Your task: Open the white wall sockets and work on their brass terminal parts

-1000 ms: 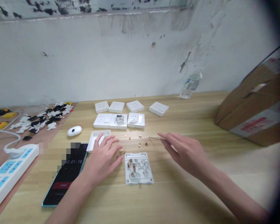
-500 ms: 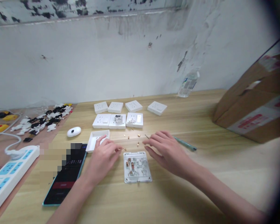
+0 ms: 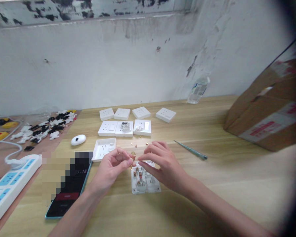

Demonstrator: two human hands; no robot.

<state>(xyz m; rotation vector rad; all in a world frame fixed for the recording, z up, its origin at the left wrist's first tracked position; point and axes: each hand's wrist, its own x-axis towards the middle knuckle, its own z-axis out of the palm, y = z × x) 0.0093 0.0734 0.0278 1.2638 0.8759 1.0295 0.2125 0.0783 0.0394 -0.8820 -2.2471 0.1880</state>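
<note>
My left hand is closed, thumb and finger pinching a small brass metal piece just above the back left edge of a socket back shell. This whitish, see-through shell lies on the table with several copper-coloured parts in its left half. My right hand reaches over the shell's back edge, its thumb and fingertips drawn together close to the left fingertips. Whatever the right fingertips hold is too small to make out. Behind the hands lie a few tiny brass bits.
An upturned white socket cover sits left of the hands, beside a phone. Several white socket units stand behind. A green pen-like tool lies right. Further out are a power strip, a bottle and a cardboard box.
My right hand has moved left to meet the left hand above the shell's back edge. The left hand has shifted slightly right and turned, still holding a brass piece. The green tool is now fully uncovered.
</note>
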